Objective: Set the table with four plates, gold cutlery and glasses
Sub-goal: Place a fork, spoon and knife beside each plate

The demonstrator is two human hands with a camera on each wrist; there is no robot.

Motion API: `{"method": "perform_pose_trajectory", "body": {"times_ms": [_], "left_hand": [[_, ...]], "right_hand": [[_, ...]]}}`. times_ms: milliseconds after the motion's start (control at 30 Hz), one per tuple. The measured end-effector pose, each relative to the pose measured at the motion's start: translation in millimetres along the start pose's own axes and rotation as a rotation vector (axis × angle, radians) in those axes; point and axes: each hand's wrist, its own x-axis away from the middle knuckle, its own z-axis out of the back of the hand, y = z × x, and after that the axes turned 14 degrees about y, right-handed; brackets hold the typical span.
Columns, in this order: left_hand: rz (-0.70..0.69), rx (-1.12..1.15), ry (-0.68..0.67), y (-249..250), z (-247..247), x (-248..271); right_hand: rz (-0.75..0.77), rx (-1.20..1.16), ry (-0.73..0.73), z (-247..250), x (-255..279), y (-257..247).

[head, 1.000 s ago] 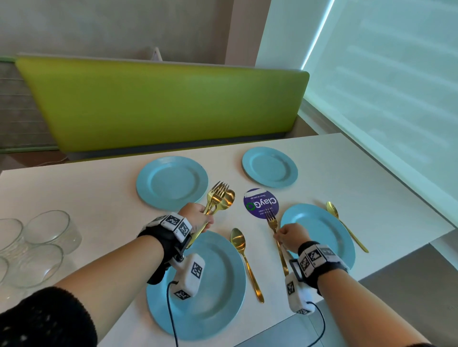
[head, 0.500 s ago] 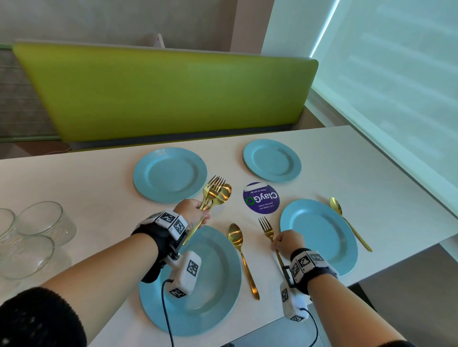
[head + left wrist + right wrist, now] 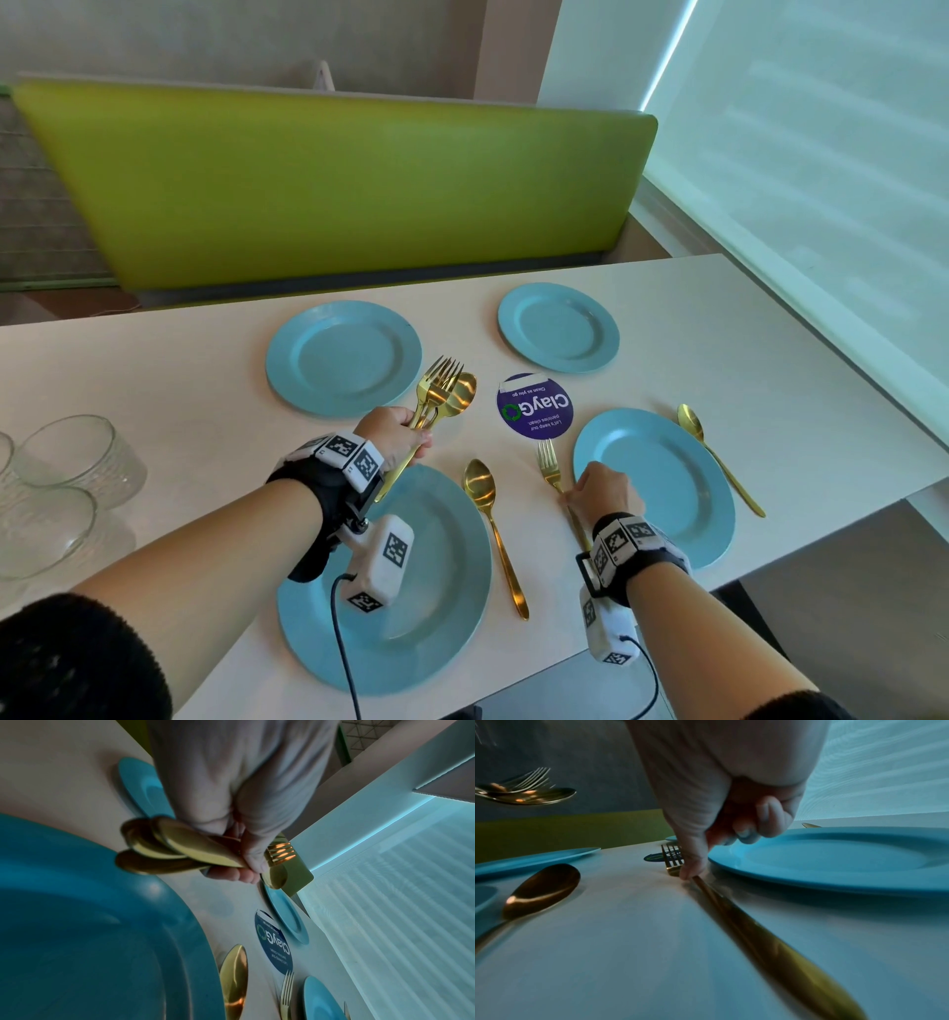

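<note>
Four plates are down: one lower centre of the head view [image 3: 441, 642], one lower right [image 3: 667, 493], two further up at centre [image 3: 308, 360] and upper right [image 3: 560, 329]. That part's done.

Cutlery is midway. The lower-right plate has a spoon [image 3: 719, 462] on its right side and a fork [image 3: 552, 473] just to its left. My right hand [image 3: 606, 491] is low on that fork, fingers curled, a fingertip [image 3: 690, 874] pressing the neck where it lies on the table [image 3: 154, 370]. Whether I'm pinching it or only nudging it straight, I can't quite tell from here. A second spoon [image 3: 488, 514] lies right of the near plate; no fork there yet.

My left hand [image 3: 395, 437] is closed tight round the bundle [image 3: 444, 395] of spare forks and spoons, held up above the table between the near plate and the centre one, heads fanned out toward the sticker [image 3: 534, 406].

Still to do, I reckon: a fork for the near plate, then both far plates — nothing beside them so far. The glasses [image 3: 67, 462] sit clustered at the left edge, untouched, none at a place yet.
</note>
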Motion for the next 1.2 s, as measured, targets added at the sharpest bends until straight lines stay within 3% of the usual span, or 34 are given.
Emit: {"method": "perform_pose_trajectory", "body": {"times_ms": [1200], "left_hand": [[-0.011,-0.016,-0.006,1,-6,0]], "right_hand": [[0.118,0.051,-0.036,18,11,10]]}}
